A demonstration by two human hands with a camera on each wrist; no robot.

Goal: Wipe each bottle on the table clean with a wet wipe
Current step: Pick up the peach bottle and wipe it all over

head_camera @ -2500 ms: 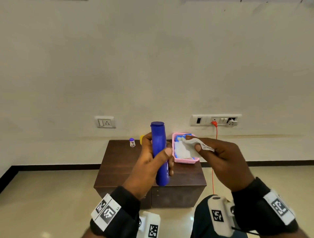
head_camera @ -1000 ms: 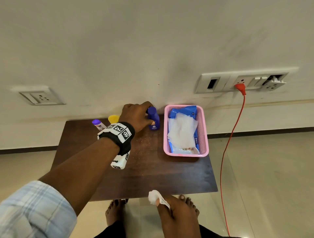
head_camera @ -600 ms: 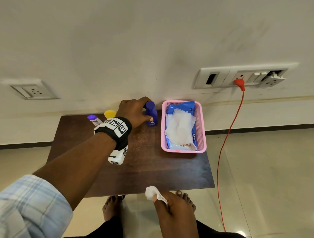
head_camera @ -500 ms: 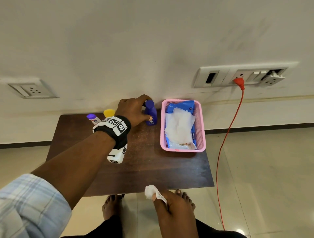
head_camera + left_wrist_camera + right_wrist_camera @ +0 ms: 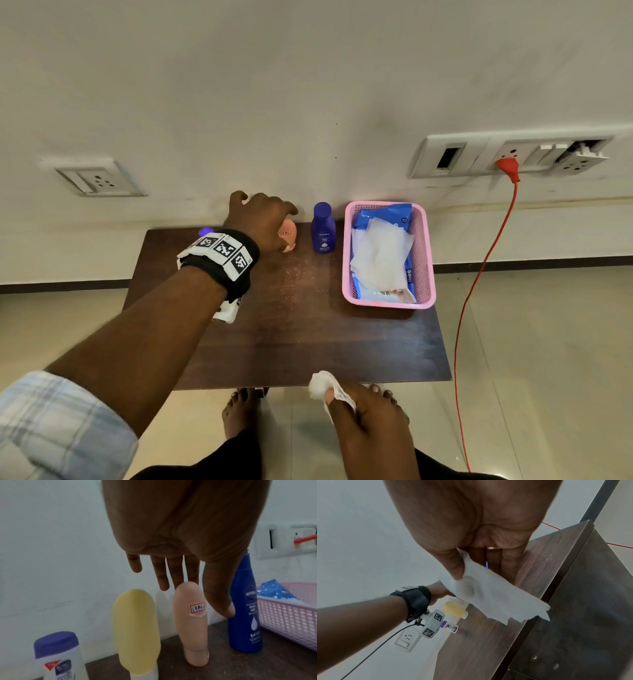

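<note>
Dark wooden table [image 5: 308,342] carries four upright bottles [image 5: 190,622] along the wall, perhaps touching, plus pink basket [image 5: 426,274]

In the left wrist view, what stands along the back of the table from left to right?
White bottle with purple cap → yellow bottle → peach bottle → blue Nivea bottle → pink basket.

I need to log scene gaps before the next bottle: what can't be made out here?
- Head view: the left hand covers the yellow bottle and most of the peach bottle.
- Left wrist view: whether the fingers touch the peach bottle is unclear.
- Right wrist view: the wipe hides the blue bottle.
</note>
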